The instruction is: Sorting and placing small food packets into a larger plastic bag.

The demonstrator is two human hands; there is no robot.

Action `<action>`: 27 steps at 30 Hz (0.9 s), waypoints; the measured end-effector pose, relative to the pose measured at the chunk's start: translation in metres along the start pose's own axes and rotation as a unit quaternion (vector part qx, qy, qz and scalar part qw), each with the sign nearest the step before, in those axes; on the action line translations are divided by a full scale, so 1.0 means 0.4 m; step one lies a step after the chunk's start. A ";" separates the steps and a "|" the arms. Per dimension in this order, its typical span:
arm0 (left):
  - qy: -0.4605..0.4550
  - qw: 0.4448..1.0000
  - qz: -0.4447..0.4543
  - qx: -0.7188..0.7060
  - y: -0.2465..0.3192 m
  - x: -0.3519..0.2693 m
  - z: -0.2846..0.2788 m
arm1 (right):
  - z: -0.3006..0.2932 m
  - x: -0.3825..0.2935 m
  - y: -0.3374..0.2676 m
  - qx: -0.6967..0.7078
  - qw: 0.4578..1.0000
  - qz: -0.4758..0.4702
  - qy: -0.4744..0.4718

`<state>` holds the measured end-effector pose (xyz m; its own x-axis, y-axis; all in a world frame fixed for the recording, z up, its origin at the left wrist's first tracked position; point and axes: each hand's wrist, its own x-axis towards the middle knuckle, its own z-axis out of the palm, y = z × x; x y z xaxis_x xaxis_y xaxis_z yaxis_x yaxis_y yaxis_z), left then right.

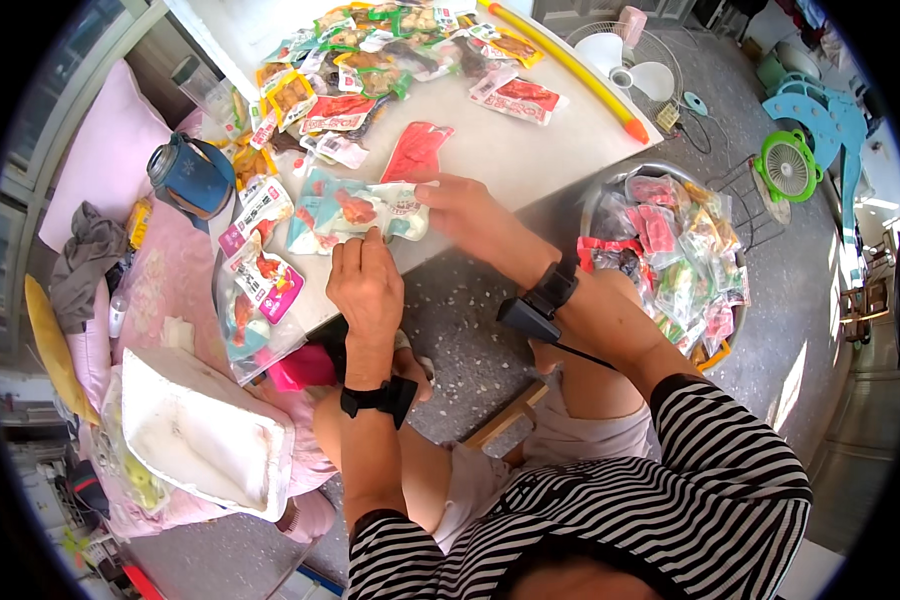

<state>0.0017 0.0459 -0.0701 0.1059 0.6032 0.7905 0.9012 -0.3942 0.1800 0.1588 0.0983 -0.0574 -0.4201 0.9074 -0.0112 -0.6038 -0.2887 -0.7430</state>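
A light blue and clear plastic food packet (356, 206) with a meat piece showing lies at the near edge of the white table (510, 154). My left hand (366, 281) has its fingers curled onto the packet's near edge. Motion blurs my right hand (469, 214); its thumb overlaps the packet's right end, and its grip is unclear. Another light blue packet (311, 217) lies partly beneath, to the left. Just beyond my right hand is a red packet (418, 150). White and magenta packets (266, 274) rest left of my left hand.
Many mixed snack packets (375, 71) cover the table's far side. A yellow tube (570, 67) runs along its right edge. A metal basin (586, 206) full of packets stands at right. Left are a blue flask (191, 176) and a white foam box (202, 435). Fans (787, 166) stand farther right.
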 end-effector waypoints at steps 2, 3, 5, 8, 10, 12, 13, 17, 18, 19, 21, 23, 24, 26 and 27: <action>-0.002 1.000 -0.018 -0.022 -0.001 0.002 0.004 | -0.017 -0.005 0.025 0.053 0.999 -0.013 0.000; -0.001 1.000 -0.020 -0.020 -0.002 0.002 0.003 | -0.019 -0.013 0.029 0.032 0.999 -0.005 0.014; -0.018 0.999 -0.023 -0.029 0.000 0.004 0.001 | -0.027 -0.028 0.033 0.010 1.000 0.004 0.026; -0.008 0.999 -0.019 -0.032 -0.009 0.000 -0.001 | 0.000 -0.057 0.021 -0.026 0.996 0.041 0.078; -0.007 0.999 -0.025 -0.032 -0.008 0.001 -0.002 | 0.018 -0.074 -0.002 -0.058 0.992 0.052 0.103; -0.006 0.999 -0.032 -0.030 -0.006 0.003 -0.003 | 0.017 -0.081 -0.022 -0.104 0.982 0.114 0.108; -0.010 0.999 -0.033 -0.031 -0.005 0.005 -0.004 | 0.015 -0.083 -0.030 -0.149 0.967 0.174 0.114; -0.013 0.999 -0.031 -0.035 -0.002 0.009 -0.008 | -0.002 -0.081 -0.011 -0.181 0.959 0.210 0.052; -0.013 0.999 -0.032 -0.036 -0.003 0.009 -0.007 | 0.002 -0.072 -0.004 -0.214 0.961 0.166 0.048; -0.010 0.999 -0.018 -0.040 -0.005 0.008 -0.007 | 0.007 -0.062 0.002 -0.247 0.960 0.121 0.043; -0.007 0.999 -0.004 -0.045 -0.005 0.005 -0.007 | 0.019 -0.041 0.010 -0.264 0.959 0.095 0.035; -0.039 0.998 -0.001 -0.047 -0.002 0.002 -0.009 | 0.034 -0.017 0.030 -0.279 0.958 0.067 0.027; -0.040 0.998 0.001 -0.049 0.001 0.001 -0.006 | 0.037 -0.002 0.051 -0.251 0.965 0.044 0.058; -0.040 0.998 0.005 -0.042 0.005 0.001 -0.005 | 0.052 0.020 0.083 -0.220 0.971 0.020 0.088; -0.042 0.998 0.006 -0.042 0.004 0.001 -0.007 | 0.062 0.027 0.096 -0.160 0.981 0.004 0.111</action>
<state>0.0019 0.0436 -0.0676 0.1546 0.6520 0.7423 0.8613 -0.4570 0.2221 0.1141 0.0895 -0.0694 -0.2443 0.9599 -0.1377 -0.3419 -0.2181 -0.9141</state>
